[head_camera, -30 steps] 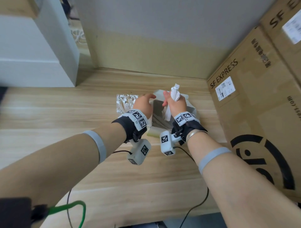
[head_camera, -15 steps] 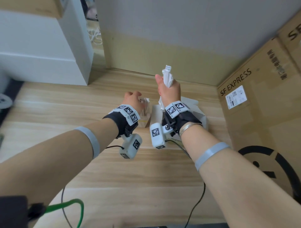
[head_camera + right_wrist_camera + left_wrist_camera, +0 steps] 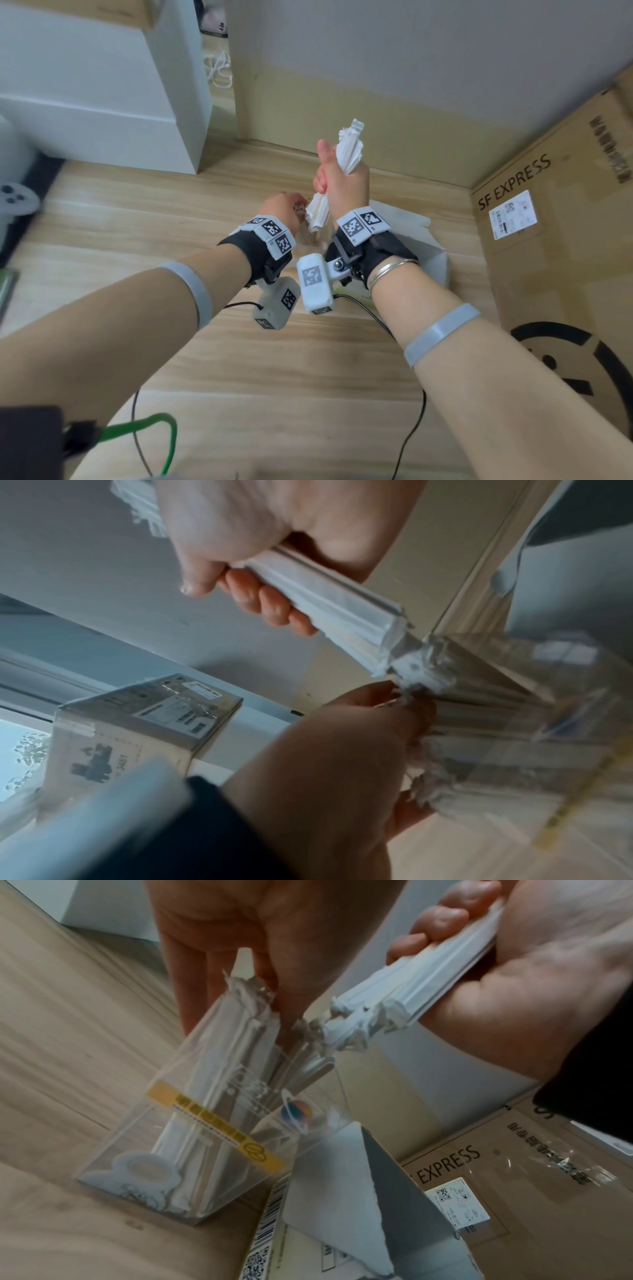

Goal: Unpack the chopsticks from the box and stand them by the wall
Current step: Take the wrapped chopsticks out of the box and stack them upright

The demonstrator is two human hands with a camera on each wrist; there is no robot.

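Paper-wrapped chopsticks are bunched in the right hand, whose fingers and thumb curl tightly round the bundle's middle, holding it tilted in the air above the white shipping box and just short of the wall. Beside it the left hand, fingers straight and pointing down, touches the tops of more wrapped chopsticks standing in a clear plastic container with a yellow label, which stands on the wooden counter. A brown SF EXPRESS carton stands at the right.
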